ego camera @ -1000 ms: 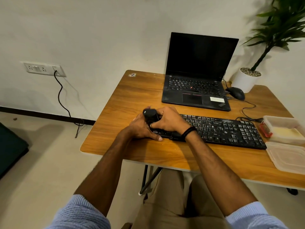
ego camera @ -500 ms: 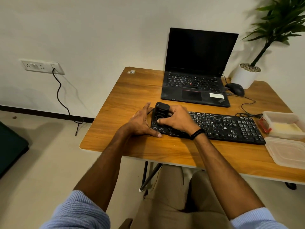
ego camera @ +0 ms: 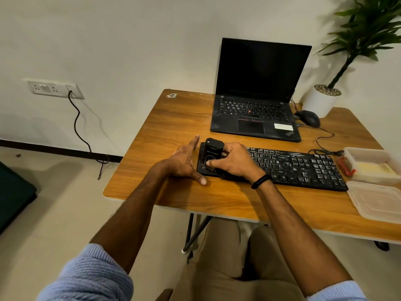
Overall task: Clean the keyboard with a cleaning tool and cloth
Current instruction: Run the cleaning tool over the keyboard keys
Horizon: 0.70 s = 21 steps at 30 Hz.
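Note:
A black keyboard (ego camera: 290,168) lies along the front of the wooden table (ego camera: 173,118). A small black block-shaped cleaning tool (ego camera: 213,149) stands on the keyboard's left end. My right hand (ego camera: 232,160) grips the tool from the right, fingers curled round it. My left hand (ego camera: 184,161) lies flat on the table against the keyboard's left edge, fingers straight, thumb along the front. No cloth is plainly visible.
An open black laptop (ego camera: 258,92) stands behind the keyboard. A black mouse (ego camera: 309,118) and a potted plant (ego camera: 323,98) are at the back right. A clear plastic box (ego camera: 373,164) and its lid (ego camera: 382,203) sit at the right edge.
My left hand has let go of the tool and spread flat beside the keyboard. The tool, in my right hand, has come down onto the keyboard's left end.

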Available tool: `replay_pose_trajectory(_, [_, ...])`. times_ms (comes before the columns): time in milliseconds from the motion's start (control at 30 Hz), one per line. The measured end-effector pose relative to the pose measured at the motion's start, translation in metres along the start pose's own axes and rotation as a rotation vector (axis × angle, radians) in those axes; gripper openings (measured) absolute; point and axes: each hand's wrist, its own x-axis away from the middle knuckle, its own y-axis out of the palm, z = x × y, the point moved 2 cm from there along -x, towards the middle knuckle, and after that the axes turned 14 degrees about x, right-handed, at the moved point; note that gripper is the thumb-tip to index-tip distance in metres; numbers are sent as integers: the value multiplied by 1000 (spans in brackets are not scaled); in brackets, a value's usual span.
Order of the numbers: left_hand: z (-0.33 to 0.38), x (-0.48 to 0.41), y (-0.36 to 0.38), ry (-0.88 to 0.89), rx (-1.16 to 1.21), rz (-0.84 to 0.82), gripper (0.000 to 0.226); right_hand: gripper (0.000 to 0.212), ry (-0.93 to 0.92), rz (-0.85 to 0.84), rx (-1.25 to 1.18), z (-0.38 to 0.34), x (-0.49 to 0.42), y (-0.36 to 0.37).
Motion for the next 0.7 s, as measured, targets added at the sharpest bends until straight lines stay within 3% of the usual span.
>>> replay_pose_trajectory(67, [1, -3, -1, 8, -29, -23, 166, 40, -4, 16, 13, 3, 1, 5])
replay_pose_trajectory(167, [-6, -12, -1, 47, -114, -60, 165, 30, -82, -53, 106, -6, 5, 14])
replay_pose_trajectory(300, [-10, -14, -1, 50, -94, -36, 158, 27, -24, 90, 102, -2, -2, 12])
replay_pose_trajectory(433, [-11, -15, -1, 75, -96, -30, 155, 25, -95, -22, 121, -6, 4, 18])
replay_pose_trajectory(567, [-12, -14, 1, 60, -74, -22, 158, 34, -23, 73, 51, 1, 0, 6])
replay_pose_trajectory(700, [-12, -14, 0, 47, -80, -32, 158, 32, -86, -32, 105, -2, 6, 12])
